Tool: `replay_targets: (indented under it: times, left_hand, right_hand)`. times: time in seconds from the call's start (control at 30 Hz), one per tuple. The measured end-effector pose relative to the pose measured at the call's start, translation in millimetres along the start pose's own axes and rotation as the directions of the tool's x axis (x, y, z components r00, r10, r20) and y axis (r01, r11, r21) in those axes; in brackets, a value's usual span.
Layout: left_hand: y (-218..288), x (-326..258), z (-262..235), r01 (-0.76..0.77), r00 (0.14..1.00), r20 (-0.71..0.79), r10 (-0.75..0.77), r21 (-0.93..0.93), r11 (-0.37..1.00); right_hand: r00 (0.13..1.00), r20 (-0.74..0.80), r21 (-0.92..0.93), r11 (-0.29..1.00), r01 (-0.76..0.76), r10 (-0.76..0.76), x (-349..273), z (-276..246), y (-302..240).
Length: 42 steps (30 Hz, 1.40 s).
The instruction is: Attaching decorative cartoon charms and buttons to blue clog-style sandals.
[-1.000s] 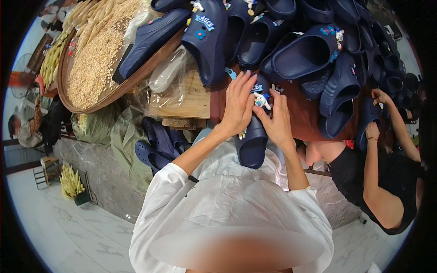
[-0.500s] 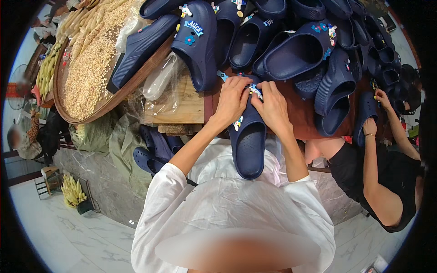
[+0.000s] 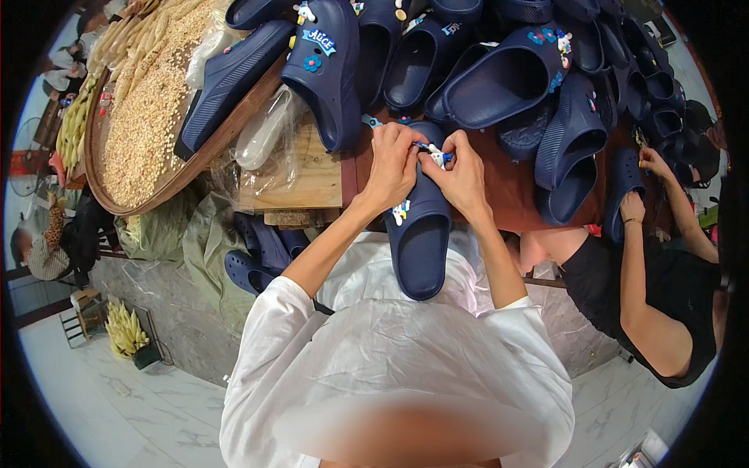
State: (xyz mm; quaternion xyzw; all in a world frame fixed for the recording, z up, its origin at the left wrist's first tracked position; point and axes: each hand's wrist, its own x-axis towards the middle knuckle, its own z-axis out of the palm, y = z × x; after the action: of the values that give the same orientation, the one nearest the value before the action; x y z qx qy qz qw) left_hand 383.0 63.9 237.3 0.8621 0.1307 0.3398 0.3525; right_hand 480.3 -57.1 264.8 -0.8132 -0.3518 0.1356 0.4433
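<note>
A navy blue clog (image 3: 421, 249) lies in front of me, heel toward my body and toe on the brown-covered table edge. My left hand (image 3: 392, 171) is closed over the left side of its toe, thumb and fingertips meeting at a small white-and-blue shoe charm (image 3: 435, 154). From the right, my right hand (image 3: 460, 175) pinches that charm between thumb and fingers, above the clog's upper. A white cartoon charm (image 3: 400, 211) sits on the clog's left side. Just beyond the toe lies a light blue charm (image 3: 371, 121); whether it is loose, I cannot tell.
Many navy clogs (image 3: 499, 82) are piled across the table. At left, a round tray (image 3: 117, 207) holds pale kernels beside a wooden block (image 3: 300, 183) and a plastic-wrapped clear item (image 3: 265, 136). To the right, a co-worker in black handles another clog (image 3: 624, 187).
The charm now shows more plainly between my fingers, tilted up from the clog. My right hand has turned into a pinch on it. The whole view has shifted slightly.
</note>
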Motion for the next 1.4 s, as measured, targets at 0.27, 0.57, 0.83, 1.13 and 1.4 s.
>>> replay_targets:
  times: [0.27,0.57,0.83,1.13,1.4]
  left_hand:
    - [1,-1,1,0.153,0.961,-0.2,-0.188,-0.182,0.971]
    - [-13,13,-18,0.17,0.985,-0.032,-0.168,0.085,0.982]
    - [7,3,-29,0.055,0.993,-0.106,-0.049,0.054,0.997]
    - [16,-38,-45,0.531,0.836,0.131,-0.532,0.046,0.846]
    - [7,-44,-31,0.389,0.914,0.073,-0.398,0.115,0.914]
  right_hand:
    - [0.958,-0.253,0.309,0.95,-0.05,0.133,-1,21,41]
    - [0.974,-0.209,-0.202,0.978,0.045,-0.088,-9,2,71]
    - [0.975,0.132,-0.002,0.983,-0.181,0.18,-36,-19,7]
    - [0.983,0.152,-0.018,0.995,-0.1,0.101,-41,-15,20]
    - [0.995,0.081,-0.052,0.997,0.062,-0.057,-41,-5,33]
